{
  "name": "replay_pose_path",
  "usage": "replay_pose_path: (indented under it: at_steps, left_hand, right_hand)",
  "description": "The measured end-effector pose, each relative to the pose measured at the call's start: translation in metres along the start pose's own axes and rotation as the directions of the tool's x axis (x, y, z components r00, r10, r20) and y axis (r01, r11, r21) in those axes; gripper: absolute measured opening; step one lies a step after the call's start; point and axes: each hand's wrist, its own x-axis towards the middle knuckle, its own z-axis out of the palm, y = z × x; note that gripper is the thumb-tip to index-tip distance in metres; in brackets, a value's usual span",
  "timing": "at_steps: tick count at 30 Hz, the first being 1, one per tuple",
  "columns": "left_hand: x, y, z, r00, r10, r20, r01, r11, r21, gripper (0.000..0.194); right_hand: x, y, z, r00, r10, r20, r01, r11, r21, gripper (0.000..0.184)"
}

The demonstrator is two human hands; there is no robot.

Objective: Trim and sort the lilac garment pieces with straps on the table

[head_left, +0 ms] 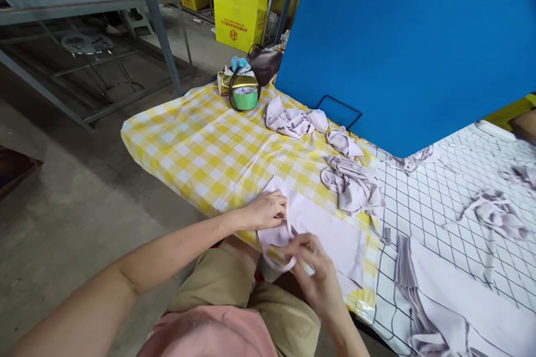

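My left hand point(268, 210) is closed in a pinch on a narrow pale lilac fabric strap at the table's near edge. The strap point(274, 264) hangs in a loop between my hands. Lower and to the right, my right hand point(313, 269) is slightly blurred, its fingers closed around the strap's other part; a small whitish bit shows by its fingers, too unclear to name. Beneath and beside my hands a flat lilac fabric piece point(326, 228) lies on the yellow checked tablecloth point(196, 145). A crumpled lilac fabric piece point(355, 184) rests just beyond it.
More lilac bundles point(293, 120) lie farther back, near a roll of green tape point(245, 98) and a dark bag point(264, 64). A large blue board point(402, 44) rises behind the table. Stacked lilac fabric point(456, 295) sits at right on a white grid cloth point(444, 189).
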Motion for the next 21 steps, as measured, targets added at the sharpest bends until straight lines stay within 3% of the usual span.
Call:
replay_pose_path:
  at_steps: [2,4,6,7,9,11,12,14,18,21]
  left_hand:
    - [-0.002,-0.003,-0.011,0.997,0.019,0.076,-0.014,0.998,-0.069,0.008]
    - [-0.002,-0.009,-0.022,0.996,-0.049,0.075,0.058,0.992,-0.110,0.022]
    - [0.001,-0.013,-0.029,0.970,-0.238,-0.053,0.235,0.970,-0.056,0.026]
    - [0.005,-0.015,-0.031,0.932,-0.335,-0.137,0.338,0.941,-0.004,0.024]
    - [0.013,-0.015,-0.031,0.845,-0.473,-0.250,0.507,0.857,0.095,0.020]
    - [0.022,-0.014,-0.029,0.793,-0.551,-0.260,0.597,0.788,0.152,0.024]
    - [0.027,-0.013,-0.028,0.784,-0.571,-0.242,0.613,0.773,0.163,0.025]
    - [0.033,-0.011,-0.028,0.790,-0.579,-0.200,0.610,0.776,0.161,0.022]
    - [0.038,-0.017,-0.030,0.828,-0.537,-0.162,0.557,0.821,0.126,0.009]
    - [0.037,-0.024,-0.031,0.841,-0.512,-0.178,0.530,0.844,0.080,0.009]
  right_hand:
    - [-0.015,-0.006,-0.012,0.972,-0.036,0.231,0.051,0.997,-0.059,0.031]
    - [-0.024,0.002,-0.029,0.971,0.055,0.233,-0.023,0.990,-0.140,0.034]
    - [-0.025,0.024,-0.051,0.974,0.227,0.018,-0.216,0.946,-0.242,0.031]
    - [-0.022,0.038,-0.063,0.938,0.323,-0.124,-0.346,0.892,-0.291,0.032]
    - [-0.013,0.068,-0.084,0.791,0.464,-0.399,-0.602,0.709,-0.368,0.032]
    - [-0.003,0.091,-0.099,0.675,0.545,-0.497,-0.735,0.553,-0.391,0.032]
    - [0.002,0.099,-0.103,0.647,0.575,-0.501,-0.762,0.513,-0.395,0.031]
    - [0.011,0.106,-0.106,0.646,0.610,-0.459,-0.764,0.516,-0.389,0.028]
    - [0.016,0.103,-0.101,0.688,0.597,-0.414,-0.725,0.593,-0.350,0.026]
    - [0.010,0.100,-0.102,0.679,0.616,-0.398,-0.707,0.696,-0.128,0.026]
